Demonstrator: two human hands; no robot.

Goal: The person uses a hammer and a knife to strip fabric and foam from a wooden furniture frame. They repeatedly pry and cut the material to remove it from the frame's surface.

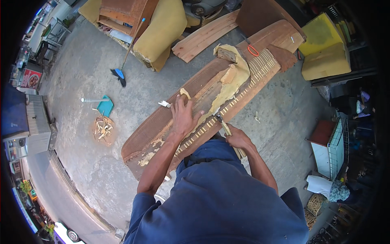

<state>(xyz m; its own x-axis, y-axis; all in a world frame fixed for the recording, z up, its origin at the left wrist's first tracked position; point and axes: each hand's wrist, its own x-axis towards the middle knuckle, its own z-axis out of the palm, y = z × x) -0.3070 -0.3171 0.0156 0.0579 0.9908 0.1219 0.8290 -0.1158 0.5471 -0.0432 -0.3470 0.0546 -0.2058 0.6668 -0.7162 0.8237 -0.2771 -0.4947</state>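
A long brown upholstered frame point(166, 126) lies diagonally in front of me, with a row of pale slats or strips point(260, 65) along its near side and torn yellowish padding point(231, 81) on top. My left hand point(185, 116) rests on it with fingers spread, beside a small foam scrap point(184, 92). My right hand point(235, 137) grips a hand tool point(226, 129) by its pale handle, its metal end touching the row of strips. Red-handled scissors point(252, 50) lie toward the frame's far end.
A broom point(119, 74), teal dustpan point(105, 106) and scrap pile point(103, 131) are at left on the concrete. Old yellow sofa parts point(158, 36) and planks point(205, 34) stand beyond. A yellow seat point(321, 63), wire cart point(337, 146) and other people point(325, 185) are at right.
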